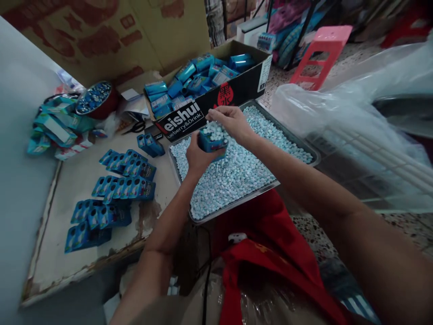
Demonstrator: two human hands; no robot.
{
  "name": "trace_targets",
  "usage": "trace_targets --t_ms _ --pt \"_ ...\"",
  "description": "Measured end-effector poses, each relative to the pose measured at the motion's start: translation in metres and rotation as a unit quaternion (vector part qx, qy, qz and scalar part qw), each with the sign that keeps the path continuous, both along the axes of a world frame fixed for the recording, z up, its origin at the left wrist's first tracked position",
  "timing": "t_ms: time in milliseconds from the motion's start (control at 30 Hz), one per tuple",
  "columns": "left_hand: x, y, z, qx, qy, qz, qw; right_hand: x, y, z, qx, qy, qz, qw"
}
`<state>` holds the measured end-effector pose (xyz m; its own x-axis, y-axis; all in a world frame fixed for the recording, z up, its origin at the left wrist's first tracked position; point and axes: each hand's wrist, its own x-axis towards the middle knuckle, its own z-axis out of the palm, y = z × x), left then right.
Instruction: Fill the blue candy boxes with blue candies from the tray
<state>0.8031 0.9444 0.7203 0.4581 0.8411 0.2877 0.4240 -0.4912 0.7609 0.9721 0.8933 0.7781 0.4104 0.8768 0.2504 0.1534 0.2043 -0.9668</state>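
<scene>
My left hand [196, 156] is wrapped round small blue boxes [209, 144], held over a metal tray [237, 204]. White and pale blue pellets [215, 131], like small candies, are heaped on top of the boxes. Just above and behind the heap is my right hand [232, 121], its fingers curled and drawn together. Whether anything is between those fingertips cannot be made out. A thick layer of the same pellets [233, 180] covers the tray. Left of it, several blue boxes [126, 187] stand in clustered rows on a worn table [79, 180].
Behind the tray, a black carton [206, 110] holds many blue boxes. Scissors [135, 127] and a red bowl [106, 101] of small blue pieces lie at the back left. Clear plastic sheeting [324, 108] covers a rack at right, near a pink stool [318, 54].
</scene>
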Motion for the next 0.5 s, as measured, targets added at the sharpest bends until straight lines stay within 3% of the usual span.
trace_targets --t_ms 133,300,500 --pt "-0.005 0.015 -0.002 -0.020 -0.049 -0.020 0.998 0.008 -0.008 -0.008 0.002 0.012 -0.034 0.999" --pt "-0.016 0.018 -0.008 -0.018 -0.058 -0.033 0.998 0.017 -0.024 -0.037 -0.013 -0.020 -0.105 0.994" --pt "-0.048 0.016 0.016 0.041 0.055 0.020 0.997 0.027 -0.029 -0.073 -0.066 -0.121 -0.150 0.979"
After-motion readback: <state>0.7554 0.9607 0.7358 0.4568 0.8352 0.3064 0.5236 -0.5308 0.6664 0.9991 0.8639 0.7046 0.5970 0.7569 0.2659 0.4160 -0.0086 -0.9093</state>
